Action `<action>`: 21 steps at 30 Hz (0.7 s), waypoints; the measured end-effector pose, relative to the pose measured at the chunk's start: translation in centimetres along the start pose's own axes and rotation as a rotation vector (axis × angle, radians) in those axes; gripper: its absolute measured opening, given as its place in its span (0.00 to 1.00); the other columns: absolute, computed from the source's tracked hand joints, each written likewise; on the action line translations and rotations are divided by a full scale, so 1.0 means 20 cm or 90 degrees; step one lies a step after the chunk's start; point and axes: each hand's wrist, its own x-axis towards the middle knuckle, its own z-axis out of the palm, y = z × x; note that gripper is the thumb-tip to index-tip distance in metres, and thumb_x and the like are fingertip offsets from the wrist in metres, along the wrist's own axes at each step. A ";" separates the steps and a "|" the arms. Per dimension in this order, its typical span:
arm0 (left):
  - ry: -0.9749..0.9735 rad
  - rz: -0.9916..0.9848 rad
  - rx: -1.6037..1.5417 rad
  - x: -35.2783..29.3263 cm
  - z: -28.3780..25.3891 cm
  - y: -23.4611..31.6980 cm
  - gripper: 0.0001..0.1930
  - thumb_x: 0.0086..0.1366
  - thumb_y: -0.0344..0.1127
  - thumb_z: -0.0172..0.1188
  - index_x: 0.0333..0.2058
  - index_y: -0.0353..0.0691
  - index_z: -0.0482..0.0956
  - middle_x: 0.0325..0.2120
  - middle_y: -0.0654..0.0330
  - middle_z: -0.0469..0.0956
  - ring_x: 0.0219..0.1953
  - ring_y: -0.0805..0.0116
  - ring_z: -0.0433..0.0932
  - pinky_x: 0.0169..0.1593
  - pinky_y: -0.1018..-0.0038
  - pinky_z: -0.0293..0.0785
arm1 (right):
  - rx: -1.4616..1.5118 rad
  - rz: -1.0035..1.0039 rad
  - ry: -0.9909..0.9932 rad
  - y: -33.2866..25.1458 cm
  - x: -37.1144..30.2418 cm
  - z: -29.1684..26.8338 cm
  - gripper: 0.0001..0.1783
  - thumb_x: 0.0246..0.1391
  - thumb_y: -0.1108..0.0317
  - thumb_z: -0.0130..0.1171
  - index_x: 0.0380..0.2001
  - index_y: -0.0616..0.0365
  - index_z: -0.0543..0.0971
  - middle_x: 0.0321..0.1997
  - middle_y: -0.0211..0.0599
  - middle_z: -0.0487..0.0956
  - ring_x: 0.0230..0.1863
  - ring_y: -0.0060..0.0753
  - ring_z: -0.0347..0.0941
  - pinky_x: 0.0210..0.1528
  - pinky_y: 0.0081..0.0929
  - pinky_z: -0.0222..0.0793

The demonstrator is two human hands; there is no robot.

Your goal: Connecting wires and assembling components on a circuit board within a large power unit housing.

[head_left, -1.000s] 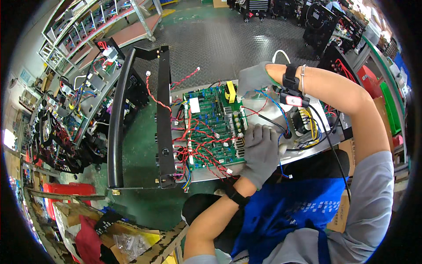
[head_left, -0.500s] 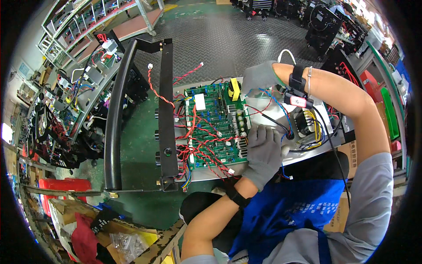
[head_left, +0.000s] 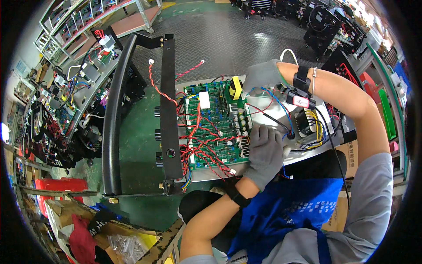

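Observation:
In a grey glove, my left hand (head_left: 266, 154) lies over the right edge of a green circuit board (head_left: 217, 152), fingers stretched out and thumb apart. My right hand (head_left: 263, 77), also gloved in grey, bends down at the board's upper right, beside a yellow-wrapped transformer (head_left: 236, 88); its fingertips are hidden. Twisted red-and-black wires (head_left: 200, 147) with white plugs cross the board. A white rectangular piece (head_left: 204, 100) sits on its upper part. Below my right wrist is a black cylinder with a red-and-white label (head_left: 301, 100). The board is on a pale metal panel (head_left: 268, 119).
A black front bar (head_left: 171, 114) and thick curved handle (head_left: 118, 119) stand left of the board. A coil with yellow wires (head_left: 305, 121) sits to the right. Wired units fill a left bench (head_left: 85, 94). At lower left are a red case (head_left: 61, 187) and a carton (head_left: 57, 211).
The view has shifted slightly, so the handle and bar lean a little differently. Both hands keep nearly the same places at the board.

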 end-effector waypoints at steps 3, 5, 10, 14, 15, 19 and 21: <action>0.006 0.000 -0.019 0.00 0.00 0.00 0.20 0.50 0.50 0.60 0.33 0.38 0.76 0.32 0.55 0.72 0.44 0.58 0.67 0.57 0.59 0.56 | 0.009 0.006 -0.002 -0.01 0.00 0.01 0.16 0.44 0.50 0.56 0.18 0.50 0.77 0.13 0.23 0.64 0.14 0.23 0.56 0.16 0.27 0.46; 0.015 0.007 -0.011 0.00 -0.01 -0.01 0.20 0.51 0.50 0.59 0.33 0.38 0.75 0.31 0.55 0.72 0.44 0.57 0.67 0.56 0.59 0.56 | 0.001 -0.001 -0.003 -0.03 -0.01 0.01 0.16 0.44 0.49 0.56 0.18 0.50 0.77 0.13 0.23 0.64 0.14 0.23 0.56 0.17 0.27 0.47; 0.001 0.006 -0.006 0.00 0.00 -0.02 0.20 0.51 0.50 0.59 0.33 0.38 0.76 0.32 0.55 0.72 0.44 0.57 0.67 0.56 0.59 0.57 | 0.011 -0.011 -0.008 -0.01 0.01 0.00 0.17 0.44 0.50 0.57 0.20 0.53 0.78 0.15 0.27 0.66 0.17 0.26 0.59 0.18 0.29 0.51; 0.009 0.008 -0.002 -0.01 0.01 -0.01 0.20 0.51 0.50 0.59 0.33 0.38 0.76 0.32 0.55 0.72 0.44 0.57 0.67 0.56 0.59 0.57 | -0.042 -0.150 0.010 0.07 0.07 0.03 0.18 0.43 0.50 0.57 0.22 0.55 0.79 0.16 0.29 0.67 0.18 0.27 0.61 0.19 0.29 0.52; 0.006 -0.002 0.003 -0.02 0.00 -0.03 0.20 0.51 0.50 0.59 0.33 0.38 0.76 0.32 0.55 0.72 0.44 0.57 0.67 0.56 0.59 0.57 | -0.012 -0.072 0.014 -0.04 0.01 0.03 0.18 0.44 0.50 0.57 0.23 0.56 0.80 0.16 0.30 0.68 0.18 0.27 0.61 0.19 0.29 0.53; -0.009 0.025 -0.005 0.03 0.00 0.04 0.21 0.51 0.51 0.59 0.35 0.39 0.77 0.33 0.56 0.73 0.45 0.58 0.67 0.56 0.60 0.56 | -0.095 -0.394 0.112 0.34 0.20 0.08 0.19 0.47 0.51 0.55 0.27 0.58 0.82 0.18 0.32 0.71 0.19 0.27 0.63 0.20 0.30 0.56; -0.040 -0.014 0.013 -0.02 0.00 -0.04 0.21 0.52 0.51 0.59 0.35 0.40 0.77 0.33 0.56 0.73 0.45 0.59 0.66 0.56 0.60 0.56 | 0.014 -0.189 0.062 -0.04 0.01 0.08 0.18 0.49 0.54 0.55 0.30 0.59 0.81 0.20 0.33 0.73 0.19 0.28 0.64 0.20 0.30 0.57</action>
